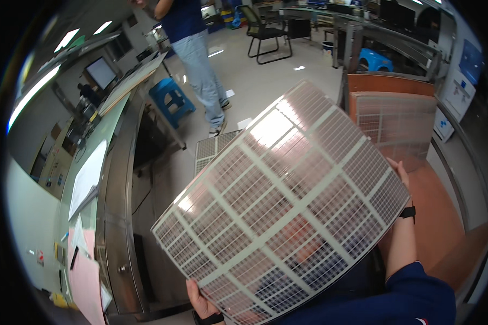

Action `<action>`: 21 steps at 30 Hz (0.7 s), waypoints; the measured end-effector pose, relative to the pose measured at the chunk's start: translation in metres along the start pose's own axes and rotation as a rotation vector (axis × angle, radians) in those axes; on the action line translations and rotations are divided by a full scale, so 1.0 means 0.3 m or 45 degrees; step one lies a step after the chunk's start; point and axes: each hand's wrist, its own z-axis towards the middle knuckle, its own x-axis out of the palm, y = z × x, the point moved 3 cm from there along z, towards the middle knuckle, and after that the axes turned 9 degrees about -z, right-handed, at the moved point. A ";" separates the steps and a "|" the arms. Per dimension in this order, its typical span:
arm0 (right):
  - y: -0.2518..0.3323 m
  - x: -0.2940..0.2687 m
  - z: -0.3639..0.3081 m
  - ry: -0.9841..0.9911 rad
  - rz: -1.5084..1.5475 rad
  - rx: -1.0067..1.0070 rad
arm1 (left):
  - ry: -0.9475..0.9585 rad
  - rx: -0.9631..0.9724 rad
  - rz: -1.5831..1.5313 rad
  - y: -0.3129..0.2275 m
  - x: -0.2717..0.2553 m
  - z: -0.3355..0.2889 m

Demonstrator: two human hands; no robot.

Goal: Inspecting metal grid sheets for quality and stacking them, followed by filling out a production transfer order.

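A large, thin, see-through panel (279, 203) with a pale grid printed across it is held tilted before me. Its surface shines with reflected light. At its lower left corner, my left hand (202, 301) grips the edge, thumb on the front and the other fingers mostly hidden behind. My right hand (400, 172) is closed on the panel's right edge, higher up. Dark bands circle both wrists. Beyond that edge stand similar gridded panels (396, 116), upright against an orange-brown board (382, 82). Another gridded panel (214, 145) shows low behind the held one.
To the left runs a glass-topped bench (111, 130) with papers (88, 176), a pink sheet (87, 276) and a black pen (74, 258). Ahead, another person (195, 65) stands near a blue stool (172, 102). A black chair (264, 33) is farther back. Metal railing borders the right side.
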 end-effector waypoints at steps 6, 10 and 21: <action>0.043 0.015 -0.039 0.158 -0.014 -0.004 | -0.042 0.064 0.328 -0.041 -0.058 0.012; 0.078 0.055 -0.066 0.243 -0.024 0.050 | -0.052 0.032 0.392 -0.047 -0.061 0.006; 0.120 0.108 -0.084 0.204 0.005 0.134 | -0.186 -0.214 0.397 -0.018 -0.002 0.007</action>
